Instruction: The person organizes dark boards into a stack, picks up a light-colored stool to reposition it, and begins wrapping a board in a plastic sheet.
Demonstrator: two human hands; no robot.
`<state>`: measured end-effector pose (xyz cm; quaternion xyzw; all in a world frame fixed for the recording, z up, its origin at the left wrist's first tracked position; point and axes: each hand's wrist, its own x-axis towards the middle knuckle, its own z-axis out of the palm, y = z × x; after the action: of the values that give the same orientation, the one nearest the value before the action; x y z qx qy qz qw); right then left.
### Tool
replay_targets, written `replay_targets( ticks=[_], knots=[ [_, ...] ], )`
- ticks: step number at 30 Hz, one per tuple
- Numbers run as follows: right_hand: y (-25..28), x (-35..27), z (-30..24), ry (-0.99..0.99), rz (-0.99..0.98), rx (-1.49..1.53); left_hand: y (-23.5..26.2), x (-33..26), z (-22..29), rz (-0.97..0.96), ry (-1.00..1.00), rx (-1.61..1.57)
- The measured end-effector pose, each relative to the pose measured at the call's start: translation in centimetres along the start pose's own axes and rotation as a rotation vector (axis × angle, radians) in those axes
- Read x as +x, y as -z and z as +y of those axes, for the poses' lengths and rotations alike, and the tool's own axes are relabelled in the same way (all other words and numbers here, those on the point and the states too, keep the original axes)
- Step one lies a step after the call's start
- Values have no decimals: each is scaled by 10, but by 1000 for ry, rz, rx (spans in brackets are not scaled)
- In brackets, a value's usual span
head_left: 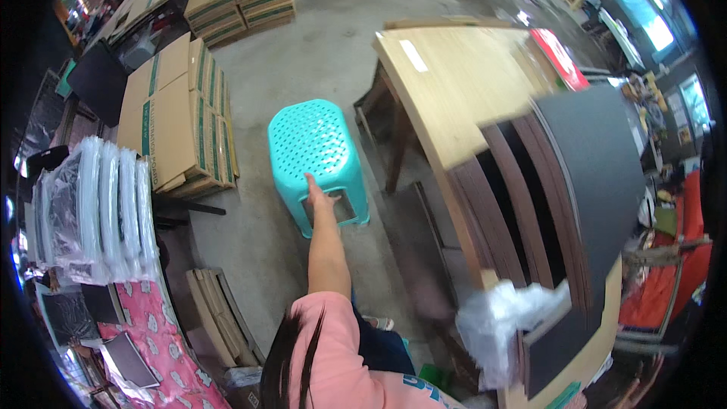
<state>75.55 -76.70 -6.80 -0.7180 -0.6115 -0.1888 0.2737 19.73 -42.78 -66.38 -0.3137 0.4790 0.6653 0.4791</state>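
Observation:
A teal plastic stool [309,140] with a perforated seat stands upright on the concrete floor ahead of me. My left hand [322,195] reaches out to it, the arm stretched forward from a pink sleeve. One digit lies over the near edge of the seat; another points right along the stool's side opening. The hand appears to grip the near edge, though part of the fingers is hidden. My right hand is out of view.
Stacked cardboard cartons [166,113] stand left of the stool, above plastic-wrapped panels [102,212]. A wooden table [454,68] on the right bears dark panels [587,159] and crumpled clear plastic [500,326]. Flat cardboard pieces [216,310] lean at lower left.

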Motion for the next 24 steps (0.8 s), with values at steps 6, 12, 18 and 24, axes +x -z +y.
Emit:
replay_targets(
  ticks=[6, 12, 18, 24],
  knots=[
    [45, -51, 93, -186, -98, 183, 184, -160, -65, 324, -41, -65],
    [41, -109, 109, -181, -415, 300, 274, -228, -150, 604, -126, 498],
    [62, -233, 124, -500, -1146, 773, 229, -181, -214, 858, -401, 1892],
    [-119, -487, 63, -1666, -599, 1215, 80, -130, -232, -803, -711, 2892]
  ],
)
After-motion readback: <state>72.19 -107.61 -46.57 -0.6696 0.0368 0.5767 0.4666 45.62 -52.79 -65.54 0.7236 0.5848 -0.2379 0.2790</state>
